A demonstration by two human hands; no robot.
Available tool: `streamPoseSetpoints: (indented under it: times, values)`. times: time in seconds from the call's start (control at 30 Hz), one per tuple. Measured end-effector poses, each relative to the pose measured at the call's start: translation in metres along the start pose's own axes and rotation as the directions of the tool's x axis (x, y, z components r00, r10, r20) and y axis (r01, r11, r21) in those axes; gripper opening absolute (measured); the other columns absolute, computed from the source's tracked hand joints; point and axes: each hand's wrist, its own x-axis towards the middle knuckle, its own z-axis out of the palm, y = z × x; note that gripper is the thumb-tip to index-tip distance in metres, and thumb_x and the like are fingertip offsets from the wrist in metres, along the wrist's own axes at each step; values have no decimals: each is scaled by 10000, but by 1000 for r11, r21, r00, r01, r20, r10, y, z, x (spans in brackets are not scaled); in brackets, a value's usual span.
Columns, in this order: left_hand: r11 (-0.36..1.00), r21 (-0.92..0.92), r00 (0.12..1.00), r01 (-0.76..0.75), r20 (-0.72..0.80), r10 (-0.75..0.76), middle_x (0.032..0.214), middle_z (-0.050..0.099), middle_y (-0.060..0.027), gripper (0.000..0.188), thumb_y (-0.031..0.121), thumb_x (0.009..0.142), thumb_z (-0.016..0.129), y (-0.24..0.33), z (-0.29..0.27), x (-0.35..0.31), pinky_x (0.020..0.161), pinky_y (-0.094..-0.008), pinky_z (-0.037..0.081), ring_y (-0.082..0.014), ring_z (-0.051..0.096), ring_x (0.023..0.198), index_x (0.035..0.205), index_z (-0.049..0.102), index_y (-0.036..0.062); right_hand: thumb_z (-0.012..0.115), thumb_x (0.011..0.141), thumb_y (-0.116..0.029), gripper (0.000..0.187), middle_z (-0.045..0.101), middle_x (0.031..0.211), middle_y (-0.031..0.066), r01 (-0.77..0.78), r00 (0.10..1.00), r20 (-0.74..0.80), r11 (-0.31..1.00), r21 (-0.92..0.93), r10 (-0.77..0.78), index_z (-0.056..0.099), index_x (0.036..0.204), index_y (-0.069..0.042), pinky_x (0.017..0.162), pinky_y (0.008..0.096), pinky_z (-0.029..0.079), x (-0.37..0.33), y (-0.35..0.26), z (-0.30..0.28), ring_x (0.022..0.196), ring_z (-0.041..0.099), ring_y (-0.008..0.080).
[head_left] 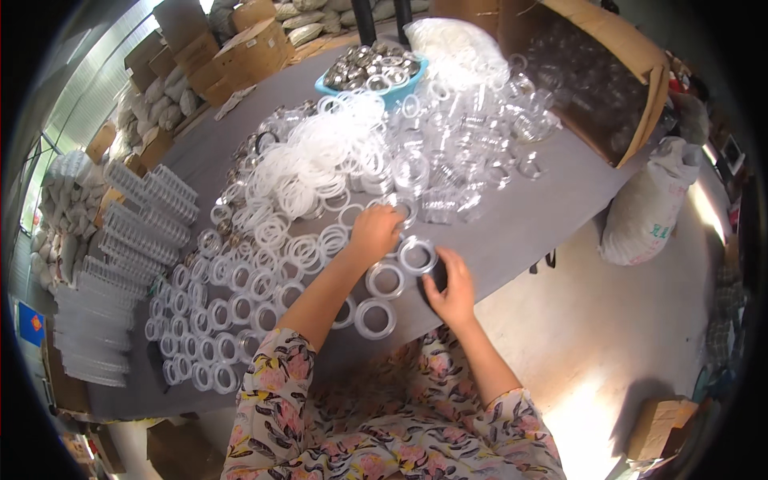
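Observation:
My left hand [376, 234] reaches over the table with its fingers bent together at a clear round plastic piece [407, 210]; the fingertips partly hide it. My right hand [454, 293] curls its thumb and fingers about the right rim of a clear plastic ring [402, 256], which looks like a jar lid with an open middle. Just left of that hand, more clear rings [375, 334] lie flat near the table edge. Beyond my left hand rises a loose heap of thin white sealing rings [308, 152]. Clear plastic jars [460, 156] lie jumbled to its right.
Rows of clear rings [201, 322] cover the table's near left, beside tall stacks of clear plastic pieces [96, 324]. Behind are a blue basin [398, 96] of metallic rings, a white bag [456, 46] and a large carton [658, 88]. A white sack [650, 204] stands on the right.

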Motion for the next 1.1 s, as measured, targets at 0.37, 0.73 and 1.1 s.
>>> streamPoseSetpoints:
  times: [0.37,0.73,1.1]
  values:
    - [854,-520,997,24,78,20,938,612,-51,153,68,817,634,42,-39,-14,663,-287,475,-176,589,768,968,657,65,708,749,-106,541,415,1342,205,-2,988,-156,999,40,9,504,1249,-65,867,399,463,6,-5,-4,1002,547,333]
    - [958,-139,967,249,89,-238,938,580,-96,176,82,764,638,0,-53,-53,714,-383,481,-288,595,820,940,631,68,697,726,-116,216,569,1126,109,-15,1000,-3,939,-344,15,630,928,-81,820,405,456,-13,14,-53,958,549,319]
    - [997,-63,976,52,214,-38,911,563,-82,239,126,724,696,-18,-60,-70,701,-393,472,-277,588,845,957,647,112,707,712,-240,320,552,1172,81,107,982,176,979,-174,-76,640,1001,-123,890,411,378,-15,-12,-23,1084,484,297]
